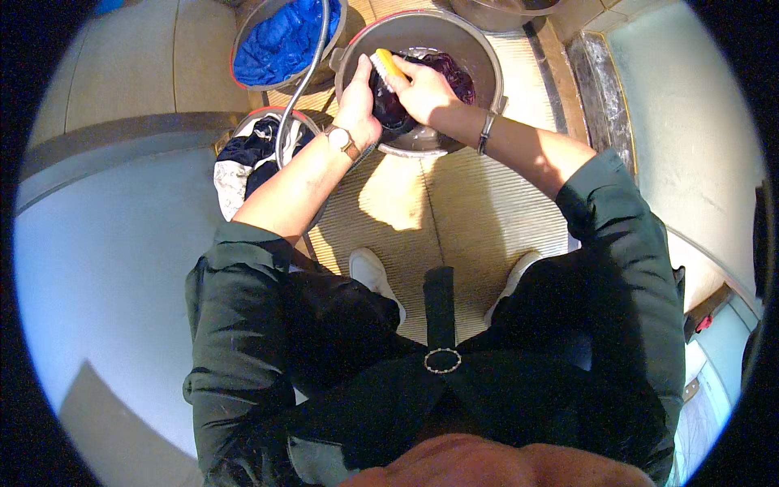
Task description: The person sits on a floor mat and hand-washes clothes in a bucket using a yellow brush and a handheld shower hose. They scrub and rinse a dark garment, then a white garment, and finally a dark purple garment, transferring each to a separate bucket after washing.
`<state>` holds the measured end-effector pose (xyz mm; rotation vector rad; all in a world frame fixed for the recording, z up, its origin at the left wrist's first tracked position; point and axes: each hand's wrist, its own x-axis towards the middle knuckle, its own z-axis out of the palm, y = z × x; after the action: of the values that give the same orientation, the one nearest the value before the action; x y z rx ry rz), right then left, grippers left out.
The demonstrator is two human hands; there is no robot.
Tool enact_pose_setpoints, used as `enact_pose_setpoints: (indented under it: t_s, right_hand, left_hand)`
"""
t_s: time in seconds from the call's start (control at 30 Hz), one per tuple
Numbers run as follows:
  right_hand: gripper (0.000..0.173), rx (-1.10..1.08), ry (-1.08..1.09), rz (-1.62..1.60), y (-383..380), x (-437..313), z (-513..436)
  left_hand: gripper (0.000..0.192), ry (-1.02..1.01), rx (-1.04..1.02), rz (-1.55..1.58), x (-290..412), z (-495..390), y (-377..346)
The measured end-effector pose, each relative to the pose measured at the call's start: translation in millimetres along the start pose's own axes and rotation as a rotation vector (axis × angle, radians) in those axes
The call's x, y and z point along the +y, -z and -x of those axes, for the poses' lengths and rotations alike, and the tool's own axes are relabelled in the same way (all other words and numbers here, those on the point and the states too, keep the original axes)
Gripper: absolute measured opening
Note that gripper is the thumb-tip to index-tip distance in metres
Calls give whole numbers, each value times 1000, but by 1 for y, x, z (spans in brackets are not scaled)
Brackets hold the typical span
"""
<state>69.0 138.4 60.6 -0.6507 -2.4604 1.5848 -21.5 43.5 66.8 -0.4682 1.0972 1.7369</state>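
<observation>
My right hand point(427, 94) grips a yellow scrub brush point(389, 64) with white bristles facing down and left. The bristles are against or just over a dark, wet garment point(388, 112), which my left hand point(359, 103) holds from its left side. The left thumb points up beside the brush head, and the other fingers are hidden by the cloth. Both hands are over a grey plastic tub point(481, 67) with a little water in its bottom. More dark purplish cloth point(453, 73) lies in the tub on the right.
A tub with blue wet cloth point(277, 45) stands at the upper left. Below it, a basin is heaped with black and white clothes point(234, 176). A grey hose point(298, 91) curves past both. Another tub point(508, 13) is at the top. My feet stand on ribbed floor tiles point(420, 243).
</observation>
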Motion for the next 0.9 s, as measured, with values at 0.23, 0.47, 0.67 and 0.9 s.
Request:
enact_pose_setpoints:
  t_s: [0.23, 0.47, 0.67, 0.9]
  right_hand:
    - [48, -93, -103, -65, 17, -26, -7]
    - [48, -151, -7, -152, 12, -19, 3]
    - [47, -20, -25, -57, 11, -11, -8]
    - [48, 94, -94, -79, 18, 17, -30]
  left_hand:
    - [78, 8, 40, -100, 5, 19, -11]
    - [75, -129, 18, -205, 2, 24, -13]
    - [78, -91, -70, -184, 2, 18, -6]
    - [42, -30, -38, -231, -2, 5, 2]
